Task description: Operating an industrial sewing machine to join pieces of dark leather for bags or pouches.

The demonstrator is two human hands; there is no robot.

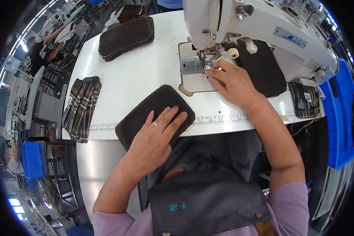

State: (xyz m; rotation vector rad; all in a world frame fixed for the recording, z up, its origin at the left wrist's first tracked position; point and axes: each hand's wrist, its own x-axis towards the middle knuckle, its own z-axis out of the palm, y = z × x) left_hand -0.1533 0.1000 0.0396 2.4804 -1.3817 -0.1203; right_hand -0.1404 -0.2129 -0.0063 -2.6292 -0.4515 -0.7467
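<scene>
My left hand (155,137) rests with fingers spread on a dark brown rounded rectangular piece (145,114) at the table's front edge. My right hand (230,80) is at the needle plate (192,80) of a white sewing machine (255,27), thumb and forefinger drawn together just beside the presser foot (206,58); what they hold, if anything, is too small to make out. Right of this hand lies a larger flat black piece (263,69), partly behind the machine.
Dark stitched pieces (126,37) lie stacked at back left. Plaid fabric (82,108) is on the white table (133,70) at left, another plaid piece (305,100) at right. Blue bins (340,126) flank the right side. Two other people (35,53) (13,161) are at far left.
</scene>
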